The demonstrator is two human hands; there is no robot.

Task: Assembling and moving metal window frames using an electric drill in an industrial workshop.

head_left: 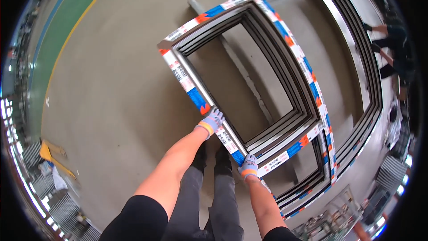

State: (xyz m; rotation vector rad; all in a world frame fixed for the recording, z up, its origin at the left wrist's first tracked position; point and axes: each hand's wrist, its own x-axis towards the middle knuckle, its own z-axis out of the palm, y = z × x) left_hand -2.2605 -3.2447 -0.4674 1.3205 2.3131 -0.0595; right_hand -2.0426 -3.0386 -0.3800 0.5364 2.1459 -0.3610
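A stack of large dark window frames point(307, 72) lies in front of me, wrapped in white, blue and red printed tape. My left hand point(211, 121), in a grey-lilac glove with an orange cuff, has its fingers curled over the frame's near left bar. At that bar's lower end, by the corner, my right hand point(248, 167) in a matching glove closes round the edge. Both undersides of the grip are hidden. Several identical dark profiles show one below another inside the openings.
Another person point(394, 51) stands at the far right with dark-gloved hands at the stack's far bar. A grey support beam point(243, 73) runs beneath the frames. A yellow line point(67, 38) and green lane cross the floor at left. Metal racking point(345, 209) stands lower right.
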